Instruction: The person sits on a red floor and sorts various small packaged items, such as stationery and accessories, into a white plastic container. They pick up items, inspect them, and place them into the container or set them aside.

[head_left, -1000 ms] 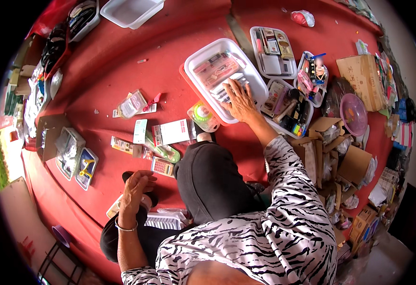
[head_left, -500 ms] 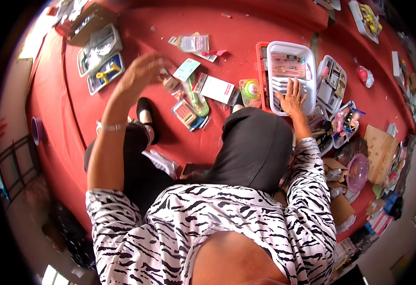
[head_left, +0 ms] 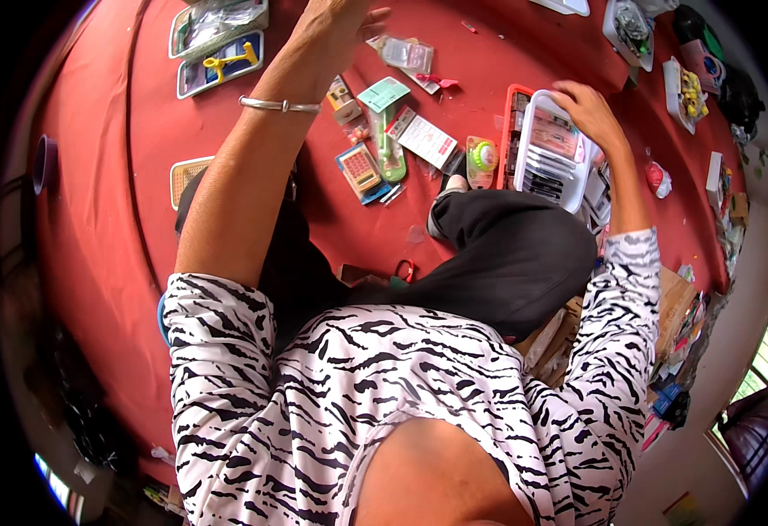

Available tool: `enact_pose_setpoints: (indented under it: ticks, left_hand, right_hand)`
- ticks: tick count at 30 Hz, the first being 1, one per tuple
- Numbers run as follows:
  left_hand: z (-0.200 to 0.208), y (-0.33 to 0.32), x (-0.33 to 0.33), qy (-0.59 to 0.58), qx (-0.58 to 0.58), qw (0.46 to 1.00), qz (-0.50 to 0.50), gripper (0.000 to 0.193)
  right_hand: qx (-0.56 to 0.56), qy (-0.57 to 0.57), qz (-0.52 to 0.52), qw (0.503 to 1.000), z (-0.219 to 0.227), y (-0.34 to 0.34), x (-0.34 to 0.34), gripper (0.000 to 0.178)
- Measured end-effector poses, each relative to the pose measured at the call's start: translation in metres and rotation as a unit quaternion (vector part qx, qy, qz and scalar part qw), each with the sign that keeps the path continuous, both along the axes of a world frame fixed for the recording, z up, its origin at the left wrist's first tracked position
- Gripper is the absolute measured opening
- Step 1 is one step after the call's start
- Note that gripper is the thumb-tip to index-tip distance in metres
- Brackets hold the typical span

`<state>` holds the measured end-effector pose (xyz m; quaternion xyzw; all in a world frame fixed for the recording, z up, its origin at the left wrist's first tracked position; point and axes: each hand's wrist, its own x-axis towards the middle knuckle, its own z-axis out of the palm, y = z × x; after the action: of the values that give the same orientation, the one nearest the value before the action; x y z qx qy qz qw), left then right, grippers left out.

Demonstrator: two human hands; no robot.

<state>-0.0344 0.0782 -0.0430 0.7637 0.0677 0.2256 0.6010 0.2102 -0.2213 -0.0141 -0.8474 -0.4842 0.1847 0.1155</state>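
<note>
My left hand (head_left: 342, 33) reaches out at the top edge, partly cut off. Its visible fingers are stretched out, and I see nothing in them. Below it are a clear plastic pack (head_left: 406, 54) and a small brown box (head_left: 343, 101). My right hand (head_left: 591, 112) curls its fingers over the far rim of a white plastic tray (head_left: 524, 131). Inside that tray lie pink packs (head_left: 552, 140) and several dark pen-like items (head_left: 545, 174). An orange-red tray (head_left: 508, 123) sits partly under its left side.
Before me lie a green card (head_left: 384, 94), a white packet (head_left: 422, 138), a calculator-like pack (head_left: 362, 171) and a yellow-green round toy (head_left: 484, 155). A tray with a yellow tool (head_left: 226, 61) stands far left; a tray of yellow pieces (head_left: 687, 95) stands far right.
My left hand has reached farther away and right. My right hand has moved from the tray's contents to its far rim. My view and legs have shifted.
</note>
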Motion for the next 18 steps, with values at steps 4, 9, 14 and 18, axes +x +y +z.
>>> enact_pose_setpoints:
  ticks: [4, 9, 14, 18]
  left_hand:
    - [-0.020, 0.008, -0.023, -0.180, -0.434, 0.883, -0.002, 0.038]
    - [0.066, -0.013, -0.027, 0.047, -0.390, 0.885, 0.250, 0.043]
    - [0.064, 0.003, -0.055, 0.045, -0.409, 0.887, 0.211, 0.056]
    - [0.054, 0.000, -0.065, 0.073, -0.437, 0.874, 0.198, 0.055]
  right_hand:
    - [-0.074, 0.044, 0.141, 0.986, -0.036, 0.096, -0.045, 0.032]
    - [-0.284, -0.030, 0.109, 0.952, -0.167, 0.128, -0.100, 0.055]
    - [-0.317, -0.022, -0.036, 0.947, -0.280, 0.089, -0.147, 0.099]
    - [-0.311, -0.084, -0.017, 0.947, -0.297, 0.067, -0.159, 0.094]
